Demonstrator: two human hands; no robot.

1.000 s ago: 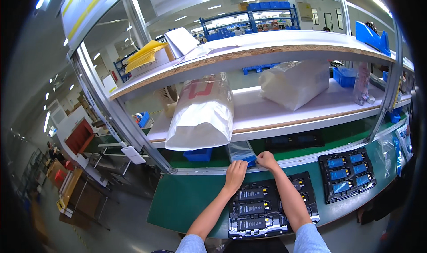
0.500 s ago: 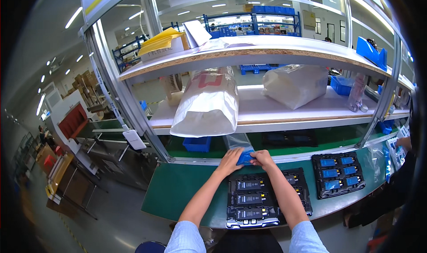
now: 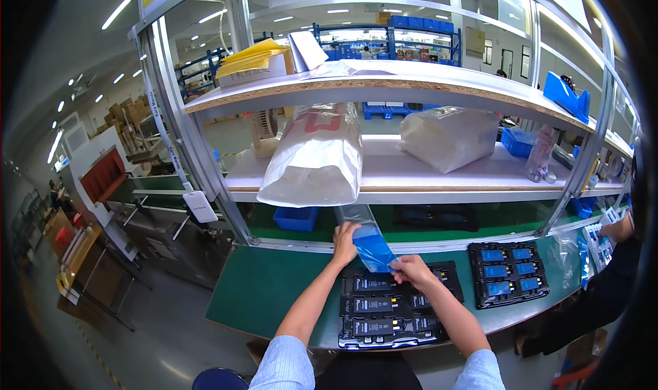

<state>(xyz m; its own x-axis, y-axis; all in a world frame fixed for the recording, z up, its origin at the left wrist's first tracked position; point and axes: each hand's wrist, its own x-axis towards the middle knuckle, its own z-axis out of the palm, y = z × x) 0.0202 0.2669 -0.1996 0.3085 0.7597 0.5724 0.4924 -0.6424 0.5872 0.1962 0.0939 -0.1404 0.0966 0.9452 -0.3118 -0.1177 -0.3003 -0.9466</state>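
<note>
A blue plastic bag is held above the green table, over a black tray of parts. Its upper edge is gripped by the left hand, its lower corner pinched by the right hand. A white sack lies on the shelf behind.

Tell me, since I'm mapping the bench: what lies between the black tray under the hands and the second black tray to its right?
In the head view, only bare green mat separates the near black tray from the second black tray.
</note>
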